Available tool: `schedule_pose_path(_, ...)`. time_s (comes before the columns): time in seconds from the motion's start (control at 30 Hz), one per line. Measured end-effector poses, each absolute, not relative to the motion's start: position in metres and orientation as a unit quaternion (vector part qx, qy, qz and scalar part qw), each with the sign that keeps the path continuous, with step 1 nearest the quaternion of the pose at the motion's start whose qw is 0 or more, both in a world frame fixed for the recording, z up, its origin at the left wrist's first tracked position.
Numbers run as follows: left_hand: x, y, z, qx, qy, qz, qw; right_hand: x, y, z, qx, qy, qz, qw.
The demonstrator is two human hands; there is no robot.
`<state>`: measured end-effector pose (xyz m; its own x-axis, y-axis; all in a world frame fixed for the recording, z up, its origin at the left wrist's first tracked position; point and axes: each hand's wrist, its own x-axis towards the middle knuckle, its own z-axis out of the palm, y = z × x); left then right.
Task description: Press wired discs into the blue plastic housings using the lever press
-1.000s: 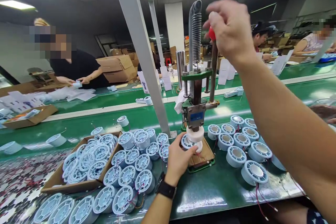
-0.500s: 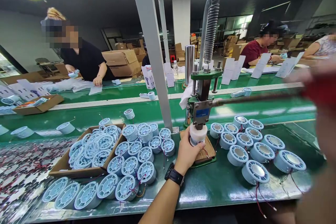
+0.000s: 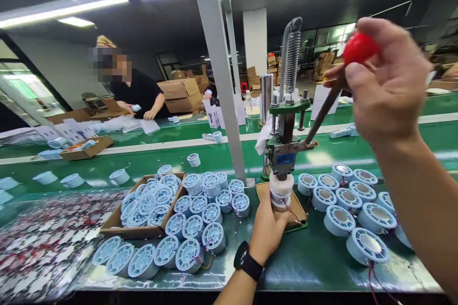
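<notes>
My left hand (image 3: 266,228) is closed around the lower part of a light-blue round housing (image 3: 281,201), thumb on its right side. The housing sits on the brown base pad (image 3: 299,207) of a hand press (image 3: 286,145), right under the white press head (image 3: 281,183). Whether head and housing touch, I cannot tell. Thin wires come out at the housing's right. Up at the right, my right hand (image 3: 391,81) grips the red ball knob (image 3: 359,48) of the press lever (image 3: 325,107), which slants upward to the right.
Several open housings (image 3: 193,226) stand left of the press, beside a cardboard box (image 3: 134,232) of light-blue rings. Housings with metal discs (image 3: 368,246) stand at the right. Wired flat parts (image 3: 46,243) cover the left end. A grey post (image 3: 220,71) rises behind; a co-worker (image 3: 134,90) stands across the belt.
My right hand has come up with the lever, which was nearly level and now slants upward. My left hand stays at the housing under the press. The whole view has shifted.
</notes>
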<state>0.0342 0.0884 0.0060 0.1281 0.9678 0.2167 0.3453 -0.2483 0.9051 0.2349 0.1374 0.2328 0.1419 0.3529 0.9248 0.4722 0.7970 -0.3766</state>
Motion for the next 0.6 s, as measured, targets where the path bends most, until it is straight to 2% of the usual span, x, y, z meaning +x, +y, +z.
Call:
schedule_pose_path(0.07,0.017,0.063,0.012,0.668,0.520,0.417,0.332,0.221,0.148,0.233,-0.282,-0.655,0.039,0.700)
schedule_pose_path(0.1,0.004,0.050,0.017,0.672,0.534,0.408,0.312,0.214,0.145,0.216,-0.277,-0.640,0.073,0.713)
schedule_pose_path(0.23,-0.071,0.035,0.065,0.674,0.586,0.424,0.147,0.177,0.116,0.082,-0.329,-0.530,0.140,0.769)
schedule_pose_path(0.3,-0.116,0.059,0.098,0.662,0.632,0.401,0.043,0.157,0.109,0.016,-0.433,-0.543,0.223,0.684)
schedule_pose_path(0.37,-0.156,0.101,0.127,0.652,0.669,0.357,-0.024,0.141,0.111,-0.025,-0.508,-0.543,0.284,0.605)
schedule_pose_path(0.43,-0.184,0.148,0.148,0.661,0.678,0.318,-0.037,0.132,0.119,-0.043,-0.541,-0.529,0.299,0.582)
schedule_pose_path(0.6,-0.205,0.226,0.169,0.715,0.659,0.226,-0.051,0.119,0.125,-0.056,-0.542,-0.507,0.198,0.641)
